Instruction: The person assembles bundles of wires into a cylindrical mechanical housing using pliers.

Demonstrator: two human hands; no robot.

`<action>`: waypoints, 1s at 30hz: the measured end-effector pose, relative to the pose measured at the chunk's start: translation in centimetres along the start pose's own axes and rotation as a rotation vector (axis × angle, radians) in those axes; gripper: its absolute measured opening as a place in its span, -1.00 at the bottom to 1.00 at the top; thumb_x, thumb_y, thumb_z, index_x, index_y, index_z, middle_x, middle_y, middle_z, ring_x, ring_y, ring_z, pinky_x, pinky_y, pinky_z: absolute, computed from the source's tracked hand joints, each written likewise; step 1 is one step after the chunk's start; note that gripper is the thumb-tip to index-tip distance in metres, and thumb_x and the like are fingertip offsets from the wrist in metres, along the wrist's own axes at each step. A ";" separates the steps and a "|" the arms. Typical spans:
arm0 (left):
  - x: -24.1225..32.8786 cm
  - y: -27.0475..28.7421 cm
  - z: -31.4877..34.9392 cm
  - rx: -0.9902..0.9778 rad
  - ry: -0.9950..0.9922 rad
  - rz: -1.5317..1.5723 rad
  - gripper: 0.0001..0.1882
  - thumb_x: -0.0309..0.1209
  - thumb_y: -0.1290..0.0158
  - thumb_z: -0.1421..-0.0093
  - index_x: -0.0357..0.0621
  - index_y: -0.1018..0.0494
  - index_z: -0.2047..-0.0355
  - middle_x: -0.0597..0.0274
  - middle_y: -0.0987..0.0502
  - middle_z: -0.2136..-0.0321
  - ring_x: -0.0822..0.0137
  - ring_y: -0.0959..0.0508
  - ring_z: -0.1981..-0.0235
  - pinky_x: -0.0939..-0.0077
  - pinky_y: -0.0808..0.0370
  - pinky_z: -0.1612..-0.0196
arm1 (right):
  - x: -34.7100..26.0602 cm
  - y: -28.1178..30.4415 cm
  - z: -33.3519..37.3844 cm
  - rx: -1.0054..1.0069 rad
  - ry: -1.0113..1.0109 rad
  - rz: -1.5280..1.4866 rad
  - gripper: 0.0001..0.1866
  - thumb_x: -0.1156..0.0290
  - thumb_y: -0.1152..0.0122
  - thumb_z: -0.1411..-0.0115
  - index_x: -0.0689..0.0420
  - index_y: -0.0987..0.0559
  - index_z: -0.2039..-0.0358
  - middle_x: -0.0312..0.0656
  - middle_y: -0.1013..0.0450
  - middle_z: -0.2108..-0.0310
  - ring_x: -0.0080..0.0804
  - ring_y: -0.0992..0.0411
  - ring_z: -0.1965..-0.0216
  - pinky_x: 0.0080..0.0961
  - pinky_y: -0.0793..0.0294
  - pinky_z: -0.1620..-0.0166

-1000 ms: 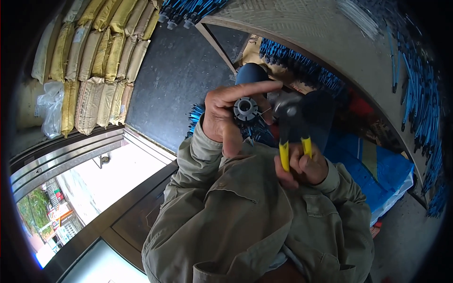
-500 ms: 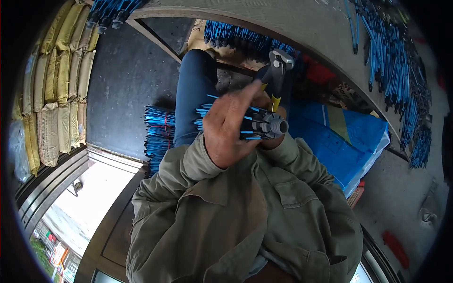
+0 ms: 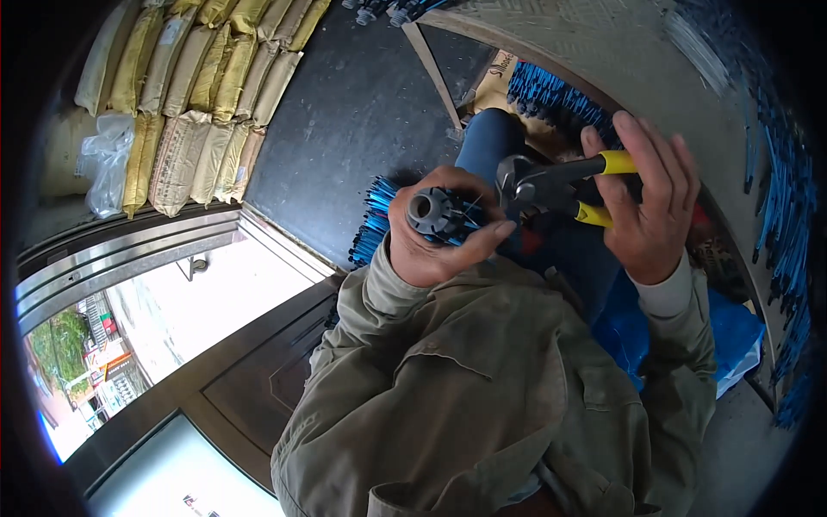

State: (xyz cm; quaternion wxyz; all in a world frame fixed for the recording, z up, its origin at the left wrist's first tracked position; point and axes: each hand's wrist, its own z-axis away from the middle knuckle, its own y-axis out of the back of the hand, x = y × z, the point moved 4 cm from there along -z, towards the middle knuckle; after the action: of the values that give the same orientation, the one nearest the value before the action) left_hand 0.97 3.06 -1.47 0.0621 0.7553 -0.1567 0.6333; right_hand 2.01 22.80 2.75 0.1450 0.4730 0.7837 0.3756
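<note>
My left hand (image 3: 413, 246) is wrapped round a dark grey, ribbed plastic fitting (image 3: 435, 211) with a round hole in its end, which faces up. A thin wire-like strand sticks out beside it, and most of what lies below the fitting is hidden in the hand. In my right hand (image 3: 653, 220) are end-cutting pincers (image 3: 560, 175) with yellow grips, the handles spread apart. Their dark metal head points left, near my left thumb but apart from the fitting. The fingers of the right hand are fairly straight along the grips.
Thin blue rods with black ends form a stack (image 3: 370, 226) beside my left leg. More blue rods lie on the grey table (image 3: 586, 39) and on a lower level beneath it. Filled sacks (image 3: 185, 164) are piled at the far left. A blue bag (image 3: 624, 332) lies at the right.
My hands have moved apart, the left carrying the fitting and the right the pincers. The pincers have swung from upright to lying leftward. My view has turned, shifting the scene rightward.
</note>
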 end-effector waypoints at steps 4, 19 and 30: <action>-0.2 -0.1 0.0 -0.053 -0.109 -0.250 -0.77 -0.58 -0.18 0.20 -0.25 -0.41 0.47 0.26 -0.50 0.56 0.50 -0.49 0.55 0.65 -0.40 0.44 | 0.1 0.5 -1.0 0.149 0.169 0.186 -0.81 0.36 -0.06 -0.16 -0.04 -0.36 0.19 -0.41 -0.30 0.06 -0.45 -0.22 -0.04 -0.24 -0.02 -0.18; -1.2 -1.0 -0.4 -0.113 -0.031 -0.172 -0.79 -0.58 -0.16 0.23 -0.20 -0.39 0.52 0.29 -0.49 0.59 0.52 -0.49 0.56 0.67 -0.39 0.47 | -0.1 -0.2 1.7 0.268 0.157 0.297 -0.70 0.20 0.04 -0.20 -0.01 -0.26 0.10 -0.46 -0.22 0.07 -0.47 -0.16 -0.08 -0.07 0.31 -0.26; -0.2 -1.2 -1.1 -0.115 -0.160 -0.046 -0.76 -0.61 -0.14 0.24 -0.23 -0.38 0.50 0.18 -0.47 0.52 0.38 -0.50 0.47 0.55 -0.41 0.36 | 0.0 0.3 2.3 -0.029 -0.242 -0.476 -0.72 0.44 -0.22 -0.02 0.18 -0.46 0.22 -0.22 -0.25 0.13 -0.38 -0.26 0.06 -0.27 -0.21 -0.02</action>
State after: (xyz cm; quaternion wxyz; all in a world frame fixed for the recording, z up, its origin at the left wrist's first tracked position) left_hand 0.28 4.59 -1.28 0.1073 0.8020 -0.1797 0.5594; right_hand 3.57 23.98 1.42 0.3285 0.3149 0.8443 0.2829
